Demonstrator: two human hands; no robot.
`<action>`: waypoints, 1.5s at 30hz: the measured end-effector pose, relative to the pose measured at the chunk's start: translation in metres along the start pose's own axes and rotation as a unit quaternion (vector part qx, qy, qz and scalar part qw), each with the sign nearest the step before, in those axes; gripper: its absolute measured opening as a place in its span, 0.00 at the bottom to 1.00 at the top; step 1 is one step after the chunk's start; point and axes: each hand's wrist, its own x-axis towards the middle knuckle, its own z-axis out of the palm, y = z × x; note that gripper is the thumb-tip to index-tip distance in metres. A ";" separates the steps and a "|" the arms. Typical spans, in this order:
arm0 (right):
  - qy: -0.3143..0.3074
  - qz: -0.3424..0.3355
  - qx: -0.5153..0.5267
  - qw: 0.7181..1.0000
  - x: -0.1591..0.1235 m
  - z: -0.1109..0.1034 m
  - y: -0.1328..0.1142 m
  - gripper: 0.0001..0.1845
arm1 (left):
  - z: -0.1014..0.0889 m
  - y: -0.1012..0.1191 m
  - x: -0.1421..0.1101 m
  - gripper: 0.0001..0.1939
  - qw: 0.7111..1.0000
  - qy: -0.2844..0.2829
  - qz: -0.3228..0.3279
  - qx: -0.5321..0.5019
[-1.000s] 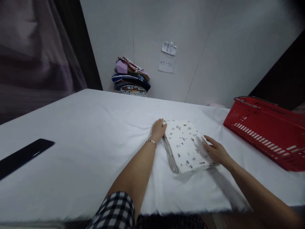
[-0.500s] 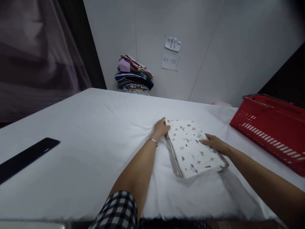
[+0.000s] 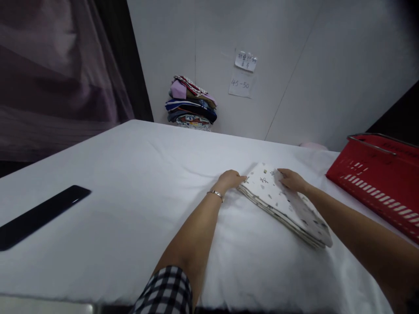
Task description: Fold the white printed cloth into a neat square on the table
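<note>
A folded white cloth [image 3: 266, 187] with small grey and green prints lies turned at an angle on the white-covered table, several layers showing along its near edge. My left hand [image 3: 230, 179], with a bracelet at the wrist, pinches its left corner. At the far right side, my right hand [image 3: 292, 179] is closed on the cloth's edge, and the top bends up along that side. Part of the cloth is hidden behind my right hand and forearm.
To the right stands a red plastic basket [image 3: 376, 183] with a metal handle. A long dark flat object [image 3: 46, 213] lies on the white table cover [image 3: 131, 209] at left. Folded clothes [image 3: 191, 104] are stacked beyond the far edge, by a wall with paper signs [image 3: 244, 72].
The folded cloth has turned, its near end swinging to the right. My right hand has gone from resting flat on top to gripping the edge. The view has shifted slightly left.
</note>
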 end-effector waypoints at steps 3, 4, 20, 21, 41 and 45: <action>-0.018 -0.061 -0.002 0.998 -0.022 0.020 -0.028 0.26 | 0.000 0.001 0.003 0.20 0.998 -0.031 0.011 0.047; -0.023 -0.088 -0.005 0.996 -0.031 0.027 -0.036 0.27 | 0.000 0.002 0.004 0.20 0.997 -0.037 0.015 0.062; -0.134 -0.236 -0.099 0.957 -0.090 0.047 -0.068 0.42 | -0.003 -0.001 0.000 0.14 0.996 -0.088 0.004 0.034; -0.134 -0.236 -0.098 0.957 -0.090 0.049 -0.067 0.42 | -0.007 -0.004 -0.001 0.15 0.993 -0.116 0.016 0.020; -0.098 -0.242 -0.096 0.960 -0.090 0.050 -0.069 0.37 | 0.022 -0.027 -0.018 0.12 0.974 0.048 0.175 0.135; -0.105 -0.238 -0.124 0.958 -0.093 0.049 -0.075 0.36 | 0.026 -0.026 -0.024 0.11 0.971 0.068 0.163 0.159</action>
